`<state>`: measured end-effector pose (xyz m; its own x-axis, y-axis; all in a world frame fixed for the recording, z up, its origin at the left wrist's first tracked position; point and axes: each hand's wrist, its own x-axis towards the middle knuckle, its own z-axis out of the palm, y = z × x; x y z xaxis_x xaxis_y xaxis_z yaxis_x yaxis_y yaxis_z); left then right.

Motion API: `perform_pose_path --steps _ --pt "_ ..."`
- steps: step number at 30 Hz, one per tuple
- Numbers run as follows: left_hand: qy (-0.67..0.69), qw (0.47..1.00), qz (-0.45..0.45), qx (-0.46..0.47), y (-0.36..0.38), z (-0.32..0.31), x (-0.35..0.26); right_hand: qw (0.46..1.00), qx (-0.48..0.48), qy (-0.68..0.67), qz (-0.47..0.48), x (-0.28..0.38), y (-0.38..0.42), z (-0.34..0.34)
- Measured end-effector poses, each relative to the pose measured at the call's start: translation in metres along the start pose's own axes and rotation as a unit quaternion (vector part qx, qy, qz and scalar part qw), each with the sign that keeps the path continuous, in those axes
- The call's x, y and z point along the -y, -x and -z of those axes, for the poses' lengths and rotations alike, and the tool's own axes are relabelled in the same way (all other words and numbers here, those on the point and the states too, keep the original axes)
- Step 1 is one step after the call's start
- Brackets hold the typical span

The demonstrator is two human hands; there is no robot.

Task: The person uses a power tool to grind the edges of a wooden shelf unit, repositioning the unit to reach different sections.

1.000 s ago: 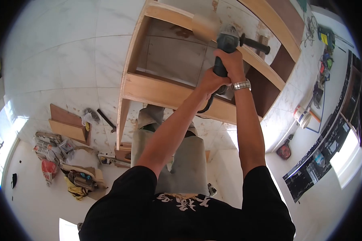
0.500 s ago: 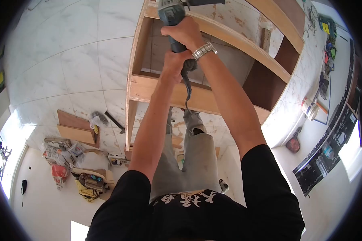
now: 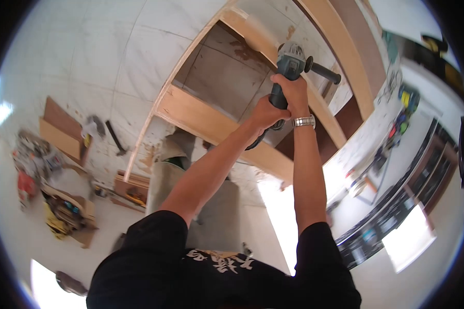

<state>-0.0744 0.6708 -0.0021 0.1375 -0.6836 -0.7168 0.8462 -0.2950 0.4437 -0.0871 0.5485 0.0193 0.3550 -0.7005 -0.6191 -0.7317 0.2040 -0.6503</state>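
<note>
An angle grinder (image 3: 290, 61) with a dark green body and a black side handle is held over a wooden frame (image 3: 201, 113). My left hand (image 3: 269, 112) wraps round the rear of its body. Just ahead of it, my right hand (image 3: 294, 92) grips the body behind the grinder's head, with a metal watch on that wrist. The grinder's head is over one of the frame's pale rails, where a blurred patch shows at its left. My fingers' undersides are hidden.
A hammer (image 3: 115, 138) lies on the tiled floor at the left, by some wooden boards (image 3: 62, 135). Bags and a box of tools (image 3: 67, 211) are at the lower left. A white bucket (image 3: 354, 183) stands at the right, near more tools.
Both hands and the grinder have moved right and down in the view, along the frame. The view itself has turned, so the frame now looks tilted.
</note>
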Motion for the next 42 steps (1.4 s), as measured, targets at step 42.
perform_pose_path --steps 42 --pt "0.082 0.986 -0.092 -0.110 0.004 0.051 -0.077 0.983 0.138 0.105 0.057 0.092 -0.052 -0.082"
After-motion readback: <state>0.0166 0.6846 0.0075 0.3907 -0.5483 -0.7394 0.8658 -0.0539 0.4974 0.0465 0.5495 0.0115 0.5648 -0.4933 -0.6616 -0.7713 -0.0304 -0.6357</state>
